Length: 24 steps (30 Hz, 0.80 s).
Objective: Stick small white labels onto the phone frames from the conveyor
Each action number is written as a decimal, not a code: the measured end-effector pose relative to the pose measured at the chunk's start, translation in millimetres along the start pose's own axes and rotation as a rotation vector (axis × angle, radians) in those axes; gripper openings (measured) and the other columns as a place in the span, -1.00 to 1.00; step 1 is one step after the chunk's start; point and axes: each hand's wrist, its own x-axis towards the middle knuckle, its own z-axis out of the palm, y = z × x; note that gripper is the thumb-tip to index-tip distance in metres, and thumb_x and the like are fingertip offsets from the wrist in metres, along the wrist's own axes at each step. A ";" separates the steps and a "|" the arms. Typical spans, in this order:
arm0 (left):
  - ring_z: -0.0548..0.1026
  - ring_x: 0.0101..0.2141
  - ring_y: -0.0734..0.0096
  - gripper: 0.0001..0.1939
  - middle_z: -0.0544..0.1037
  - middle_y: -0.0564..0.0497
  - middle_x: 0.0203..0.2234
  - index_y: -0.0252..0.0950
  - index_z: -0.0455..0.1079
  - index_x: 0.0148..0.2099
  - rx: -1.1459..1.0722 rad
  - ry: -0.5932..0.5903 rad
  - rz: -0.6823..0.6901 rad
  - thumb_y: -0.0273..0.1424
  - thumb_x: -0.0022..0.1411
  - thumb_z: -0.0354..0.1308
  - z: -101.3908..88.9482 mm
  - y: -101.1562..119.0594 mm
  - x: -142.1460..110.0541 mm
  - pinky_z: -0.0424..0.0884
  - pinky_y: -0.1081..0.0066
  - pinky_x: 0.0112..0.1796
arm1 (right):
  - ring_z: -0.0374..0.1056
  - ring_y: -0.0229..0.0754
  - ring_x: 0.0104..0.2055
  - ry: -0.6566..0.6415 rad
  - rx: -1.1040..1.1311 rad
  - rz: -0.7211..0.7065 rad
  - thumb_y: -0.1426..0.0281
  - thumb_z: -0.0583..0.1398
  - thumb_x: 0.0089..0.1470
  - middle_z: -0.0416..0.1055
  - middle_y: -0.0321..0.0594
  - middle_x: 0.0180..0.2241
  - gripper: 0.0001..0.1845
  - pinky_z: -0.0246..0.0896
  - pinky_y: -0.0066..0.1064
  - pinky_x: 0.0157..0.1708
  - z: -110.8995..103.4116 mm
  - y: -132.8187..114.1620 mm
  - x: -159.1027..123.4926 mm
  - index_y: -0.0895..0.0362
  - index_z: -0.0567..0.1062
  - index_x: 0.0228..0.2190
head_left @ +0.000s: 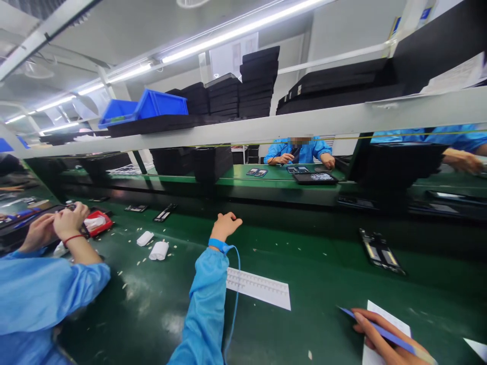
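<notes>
Left hand (226, 226): 1, with blue wrist strap (218, 245), above green bench (304, 274); fingers curl loosely, whether gripping anything cannot be told. Right hand (382, 346): 1, fingers close on 1 slim purple tool (391, 336), over white paper (371, 358). Printed strip (261, 290): 1, lies between the hands.

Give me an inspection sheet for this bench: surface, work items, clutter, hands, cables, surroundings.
Surface: green bench, glossy.
Work items: pointed tool over white paper; printed sheet beside the left forearm; opened phone-like device beyond the right hand.
Clutter: scattered pale scraps; two white bundles on the left, contents unclear.
Hands: left hand has fingers curled, any grip unclear; right hand holds the pointed tool.
Cables: thin blue cord from the left wrist strap.
Surroundings: black trays and blue bins overhead; co-workers in blue at left and opposite.
</notes>
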 end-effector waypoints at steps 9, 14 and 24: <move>0.48 -0.17 0.01 -0.56 0.30 -0.18 0.01 -0.11 0.34 0.11 0.262 -0.042 0.358 -0.19 0.18 0.13 65.6 61.6 -159.6 0.42 0.18 -0.20 | 0.52 0.06 -0.23 -0.002 -0.211 -0.218 -0.13 0.22 -0.15 0.56 -0.24 -0.31 -0.50 0.51 -0.34 -0.29 2.7 -14.5 -6.1 -0.02 0.63 -0.37; 0.38 -0.07 -0.10 -0.53 0.27 -0.26 0.06 -0.16 0.33 0.13 0.361 -0.109 0.445 -0.23 0.17 0.11 86.0 56.2 -206.7 0.42 0.09 -0.17 | 0.49 -0.04 -0.29 0.030 -0.144 -0.334 0.03 0.13 0.11 0.55 -0.24 -0.31 -0.59 0.43 -0.33 -0.22 10.9 -27.3 -20.6 0.05 0.59 -0.30; 0.43 -0.16 0.03 -0.45 0.34 -0.27 0.05 -0.21 0.32 0.22 0.551 -0.079 0.748 -0.08 0.28 0.03 123.8 41.8 -259.6 0.44 0.27 -0.48 | 0.38 -0.24 -0.54 -0.020 0.193 -0.196 0.09 0.21 0.10 0.50 -0.23 -0.47 -0.63 0.26 -0.48 -0.52 15.0 -23.8 1.6 0.16 0.54 -0.41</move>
